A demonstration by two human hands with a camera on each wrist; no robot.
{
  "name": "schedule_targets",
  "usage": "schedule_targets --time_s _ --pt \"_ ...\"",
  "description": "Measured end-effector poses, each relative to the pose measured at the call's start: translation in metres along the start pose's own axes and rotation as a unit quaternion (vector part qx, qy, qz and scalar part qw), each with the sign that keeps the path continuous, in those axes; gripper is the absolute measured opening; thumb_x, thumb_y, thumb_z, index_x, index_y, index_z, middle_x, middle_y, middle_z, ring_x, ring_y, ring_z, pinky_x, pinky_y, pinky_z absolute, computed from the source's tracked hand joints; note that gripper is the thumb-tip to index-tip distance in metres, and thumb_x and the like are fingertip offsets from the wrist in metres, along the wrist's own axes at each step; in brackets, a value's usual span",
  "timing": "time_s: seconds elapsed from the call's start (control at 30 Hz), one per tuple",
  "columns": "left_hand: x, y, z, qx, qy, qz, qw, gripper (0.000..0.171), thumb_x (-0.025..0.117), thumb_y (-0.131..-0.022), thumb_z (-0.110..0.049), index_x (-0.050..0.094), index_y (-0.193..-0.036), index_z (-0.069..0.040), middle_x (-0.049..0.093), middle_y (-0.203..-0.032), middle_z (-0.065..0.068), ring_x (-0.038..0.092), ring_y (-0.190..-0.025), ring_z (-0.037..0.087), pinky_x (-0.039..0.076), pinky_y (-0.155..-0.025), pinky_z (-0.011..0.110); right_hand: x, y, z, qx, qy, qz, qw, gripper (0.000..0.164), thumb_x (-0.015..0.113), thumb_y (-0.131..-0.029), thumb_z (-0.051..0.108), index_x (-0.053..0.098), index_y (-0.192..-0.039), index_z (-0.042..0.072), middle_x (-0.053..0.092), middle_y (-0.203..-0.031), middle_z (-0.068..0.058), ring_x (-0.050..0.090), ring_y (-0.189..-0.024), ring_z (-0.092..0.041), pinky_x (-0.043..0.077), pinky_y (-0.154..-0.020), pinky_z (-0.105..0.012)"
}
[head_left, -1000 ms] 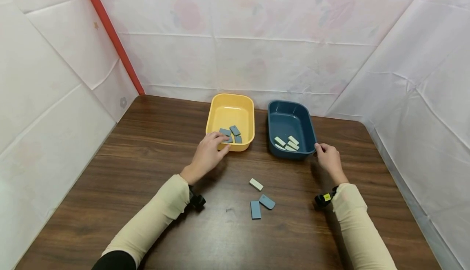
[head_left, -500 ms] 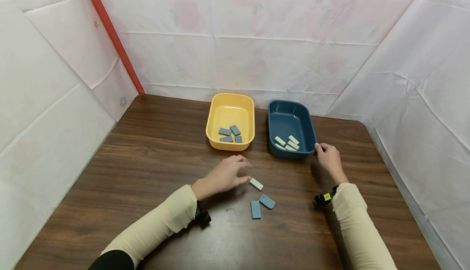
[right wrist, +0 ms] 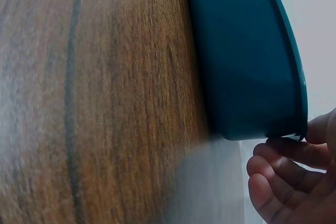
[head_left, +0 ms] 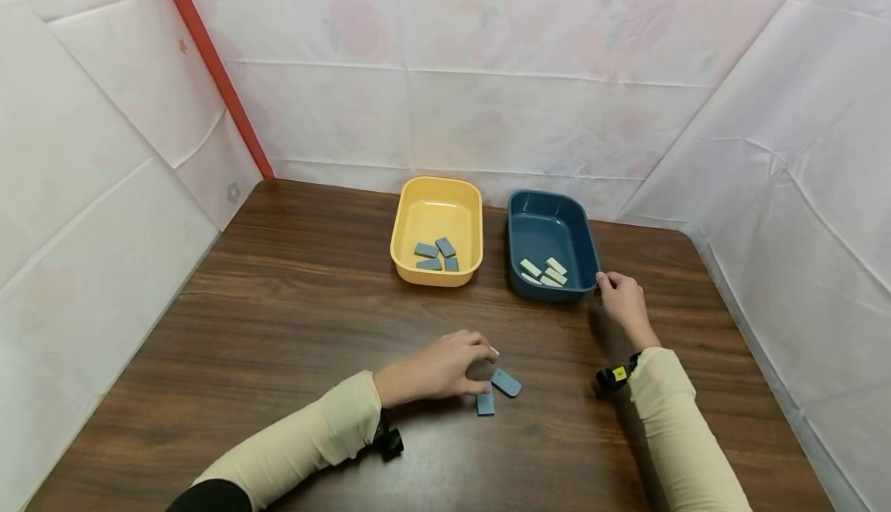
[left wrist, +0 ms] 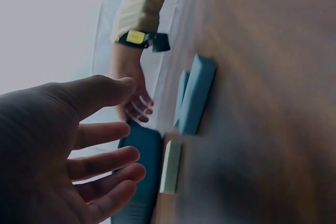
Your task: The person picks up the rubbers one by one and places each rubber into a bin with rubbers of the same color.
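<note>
My left hand hovers low over the table, thumb and fingers spread apart with nothing between them. Under and beside its fingertips lie two blue-grey flat blocks, one block fully visible and one block partly covered by the thumb. A pale green-white block shows whole in the left wrist view; the fingers mostly hide it from the head camera. My right hand pinches the near right rim of the dark blue bin between thumb and index finger. Several pale blocks lie in that bin.
Left of the blue bin stands a yellow bin with several blue-grey blocks in its near end. Both bins are at the back of the brown wooden table, close to a white curtain.
From the yellow bin's near rim, my left hand has moved right and toward me, over the loose blocks. The right hand stays at the blue bin's rim.
</note>
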State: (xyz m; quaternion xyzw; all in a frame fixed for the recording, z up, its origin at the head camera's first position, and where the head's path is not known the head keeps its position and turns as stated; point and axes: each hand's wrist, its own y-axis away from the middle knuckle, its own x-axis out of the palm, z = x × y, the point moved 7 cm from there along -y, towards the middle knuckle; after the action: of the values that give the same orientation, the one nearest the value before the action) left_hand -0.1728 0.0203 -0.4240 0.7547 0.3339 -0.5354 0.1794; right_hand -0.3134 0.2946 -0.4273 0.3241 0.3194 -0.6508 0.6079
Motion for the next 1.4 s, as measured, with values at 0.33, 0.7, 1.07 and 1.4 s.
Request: schedule_targets --time_s 0.33,0.7,1.07,1.4 --pt "0.016 0.005 -0.012 0.021 -0.017 0.014 0.9996 0.047 0.067 -0.076 -0.045 0.060 -0.113 -0.017 0.057 -0.102 -0.005 0.052 -0.091 0.007 0.044 -0.077 0.019 -0.001 0.001 0.002 0.001 0.004 -0.002 1.000 0.043 0.034 -0.097 0.031 0.063 -0.098 0.000 0.066 -0.090 -0.020 0.061 -0.075 -0.026 0.042 -0.059 -0.026" --pt "0.021 0.009 -0.017 0.030 -0.019 0.006 0.9993 0.046 0.070 -0.072 -0.047 0.059 -0.105 -0.018 0.057 -0.096 -0.006 0.052 -0.088 0.006 0.047 -0.077 0.023 0.000 0.002 0.003 0.000 0.003 -0.002 1.000 0.045 0.032 -0.098 0.033 0.062 -0.099 0.000 0.066 -0.090 -0.020 0.063 -0.073 -0.024 0.043 -0.059 -0.026" --pt "0.023 0.009 -0.018 0.046 -0.034 0.018 0.9982 0.032 0.071 -0.074 -0.039 0.058 -0.096 -0.020 0.054 -0.093 -0.008 0.050 -0.084 0.004 0.045 -0.074 0.019 0.000 0.001 0.001 0.003 0.003 0.000 1.000 0.045 0.031 -0.098 0.032 0.062 -0.101 0.000 0.066 -0.090 -0.021 0.063 -0.072 -0.024 0.044 -0.059 -0.026" --pt "0.021 0.010 -0.017 0.038 -0.034 0.012 0.9986 0.027 0.071 -0.073 -0.034 0.060 -0.093 -0.021 0.055 -0.093 -0.008 0.049 -0.083 0.005 0.044 -0.073 0.019 0.002 0.000 0.000 0.005 -0.001 0.001 1.000 0.046 0.031 -0.098 0.034 0.062 -0.102 0.000 0.067 -0.091 -0.021 0.065 -0.074 -0.026 0.044 -0.058 -0.025"
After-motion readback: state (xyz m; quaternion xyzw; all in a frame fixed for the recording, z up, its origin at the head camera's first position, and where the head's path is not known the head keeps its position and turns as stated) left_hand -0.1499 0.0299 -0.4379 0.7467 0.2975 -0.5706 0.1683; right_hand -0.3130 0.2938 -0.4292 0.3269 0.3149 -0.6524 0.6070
